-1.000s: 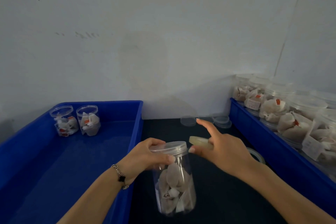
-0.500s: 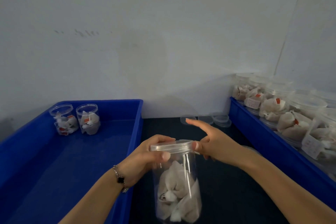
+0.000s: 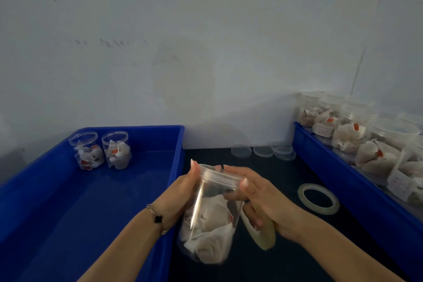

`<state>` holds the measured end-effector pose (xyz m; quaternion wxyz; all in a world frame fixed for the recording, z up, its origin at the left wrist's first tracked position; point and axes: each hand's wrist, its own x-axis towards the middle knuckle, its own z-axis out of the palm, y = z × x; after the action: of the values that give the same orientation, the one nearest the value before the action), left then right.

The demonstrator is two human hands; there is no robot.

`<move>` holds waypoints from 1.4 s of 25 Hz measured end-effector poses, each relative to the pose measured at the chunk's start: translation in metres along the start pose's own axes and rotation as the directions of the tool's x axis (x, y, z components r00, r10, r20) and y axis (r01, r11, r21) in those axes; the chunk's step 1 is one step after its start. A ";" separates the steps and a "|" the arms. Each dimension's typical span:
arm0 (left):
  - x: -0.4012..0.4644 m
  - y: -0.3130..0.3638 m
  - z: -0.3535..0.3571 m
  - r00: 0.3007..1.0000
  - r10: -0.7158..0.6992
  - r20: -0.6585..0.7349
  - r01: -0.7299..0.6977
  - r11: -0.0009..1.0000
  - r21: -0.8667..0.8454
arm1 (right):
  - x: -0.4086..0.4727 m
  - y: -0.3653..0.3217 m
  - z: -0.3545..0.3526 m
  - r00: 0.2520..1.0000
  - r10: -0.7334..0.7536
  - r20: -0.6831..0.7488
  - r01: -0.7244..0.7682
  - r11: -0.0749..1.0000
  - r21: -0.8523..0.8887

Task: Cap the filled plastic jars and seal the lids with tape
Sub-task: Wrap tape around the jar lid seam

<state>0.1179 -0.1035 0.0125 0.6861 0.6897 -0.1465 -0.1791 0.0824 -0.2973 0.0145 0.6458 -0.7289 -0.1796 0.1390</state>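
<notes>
Both hands, left [image 3: 183, 188] and right [image 3: 263, 199], clamp one jar [image 3: 210, 220]; right also grips a half-hidden tape roll [image 3: 263, 236]; second roll [image 3: 318, 199] beside right

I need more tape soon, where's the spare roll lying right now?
In the head view, the spare tape roll lies flat on the dark mat at right, between the right hand and the right blue bin.

Jar [image 3: 207, 217] clear glossy plastic, streak of glare down side; pouches [image 3: 206, 231] inside look like matt fibrous paper or cloth. Lid [image 3: 218, 177] clear ridged plastic. Tape roll [image 3: 318, 198] translucent, slight sheen. Bins [image 3: 91, 201] blue smooth plastic. Counter [image 3: 286, 256] dark, matt. Bracelet [image 3: 158, 218] metal, shiny. Wall [image 3: 206, 52] matt, scuffed.
</notes>
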 end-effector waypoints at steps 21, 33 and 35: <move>-0.009 -0.015 0.017 0.944 0.187 -0.271 -0.023 0.859 0.511 | -0.017 -0.007 -0.007 0.987 0.137 -0.089 -0.159 0.926 -0.342; -0.019 0.007 0.025 0.955 0.149 -0.255 -0.071 0.954 0.291 | -0.046 -0.008 -0.034 0.904 -0.305 -0.300 -0.178 0.369 -0.912; -0.021 0.010 0.027 0.955 0.142 -0.261 -0.075 0.965 0.252 | -0.041 -0.003 -0.032 0.899 -0.317 -0.304 -0.201 0.318 -0.926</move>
<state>0.0871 -0.1186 0.0238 0.6205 0.7765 -0.1075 -0.0236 0.0595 -0.3441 0.0200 0.1248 -0.9697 -0.1048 -0.1821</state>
